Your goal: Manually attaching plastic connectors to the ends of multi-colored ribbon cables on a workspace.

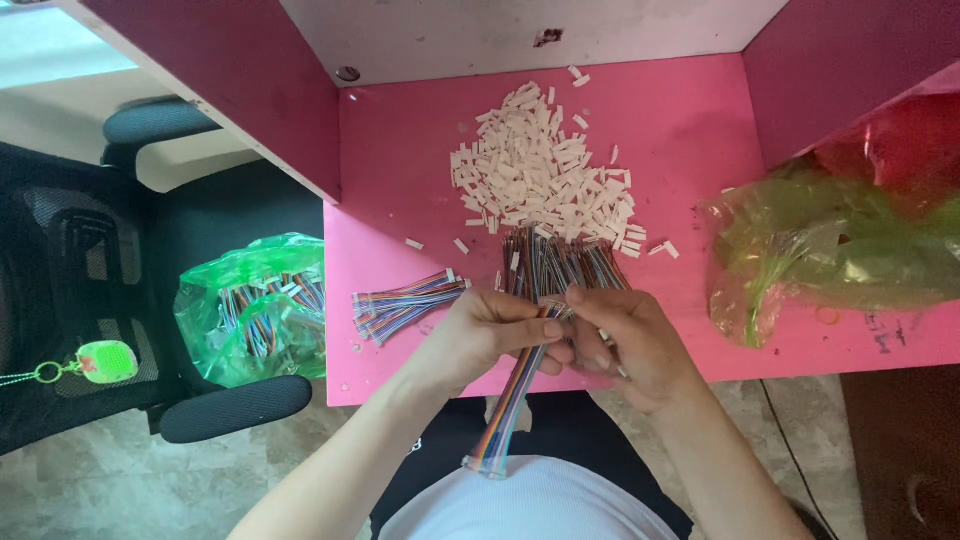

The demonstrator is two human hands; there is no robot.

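At the far left, a green plastic bag (255, 310) rests on a black office chair (90, 290), stuffed with multicoloured wire bundles. On the pink tabletop (690, 130) a small finished bundle of rainbow ribbon wires (405, 303) lies just left of the hands.

The left hand (480, 335) is closed, its fingers pressed together and pinching the upper end of a flat multicoloured ribbon cable (512, 405), which hangs off the table edge down over the lap. The right hand (625, 345) curls in against it, fingertips meeting the left hand's at the cable's tip; what exactly sits between them is hidden, perhaps one small connector.

The cable looks very light, limp and floppy, so it is best gripped close to the end, where the fine wires need support. The pile of small white plastic connector housings (545, 180) beyond looks light, smooth and easy to scatter.

A fan of loose wire bundles (560, 262) is partly covered by the hands. At right, a translucent green plastic bag (830, 255) holds contents too blurred to identify.
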